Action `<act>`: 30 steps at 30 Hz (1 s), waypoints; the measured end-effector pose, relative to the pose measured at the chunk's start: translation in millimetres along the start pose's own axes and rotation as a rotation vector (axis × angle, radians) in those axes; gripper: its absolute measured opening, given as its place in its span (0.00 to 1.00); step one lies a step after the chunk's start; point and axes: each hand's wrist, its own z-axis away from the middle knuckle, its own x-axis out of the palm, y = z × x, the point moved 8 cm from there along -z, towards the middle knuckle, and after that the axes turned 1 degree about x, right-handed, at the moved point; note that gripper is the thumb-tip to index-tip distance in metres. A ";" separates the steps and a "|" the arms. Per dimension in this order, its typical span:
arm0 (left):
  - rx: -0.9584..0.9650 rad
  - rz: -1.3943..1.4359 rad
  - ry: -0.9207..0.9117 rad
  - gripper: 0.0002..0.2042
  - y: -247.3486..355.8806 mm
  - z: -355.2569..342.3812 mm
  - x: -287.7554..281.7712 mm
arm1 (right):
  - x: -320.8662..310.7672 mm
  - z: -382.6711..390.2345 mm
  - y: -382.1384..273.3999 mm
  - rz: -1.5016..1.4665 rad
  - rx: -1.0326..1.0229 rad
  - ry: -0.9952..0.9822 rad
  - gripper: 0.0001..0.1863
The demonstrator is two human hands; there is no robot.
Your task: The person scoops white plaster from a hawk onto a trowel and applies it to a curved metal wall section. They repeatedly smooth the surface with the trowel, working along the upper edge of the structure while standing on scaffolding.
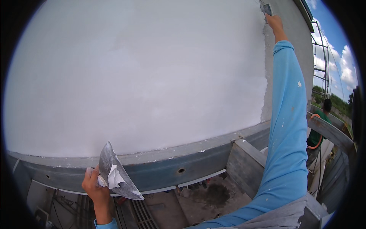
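My left hand [94,187] is closed around the grip of a broad, grey metal trowel [110,160], low at the left. A lump of white putty [115,178] sits on the trowel's face. Far up at the right, my right hand [276,26] is closed on a smaller flat trowel [268,9], its blade against the wall at the ragged edge of the white coat. Smooth white putty covers most of the wall [152,76]. Right of that edge, a strip of bare grey plaster [268,100] shows. My fingers hide the smaller trowel's handle.
A grey steel beam [206,160] spattered with white runs along the wall's foot, joined by a crosswise beam [249,152]. The ground [164,208] lies well below. At right are a person in green [324,114], an orange hose [319,142] and scaffolding [322,57].
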 end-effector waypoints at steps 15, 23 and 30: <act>-0.009 0.031 -0.008 0.18 -4.7 1.2 1.8 | -39.9 93.7 -158.5 -0.107 -0.332 0.385 0.20; -0.054 0.000 -0.069 0.16 -2.4 1.3 2.3 | -16.5 13.1 1.8 0.041 0.037 0.111 0.36; -0.091 0.002 -0.127 0.15 -6.5 3.8 11.4 | 1.4 26.6 -32.6 0.087 -0.011 0.116 0.38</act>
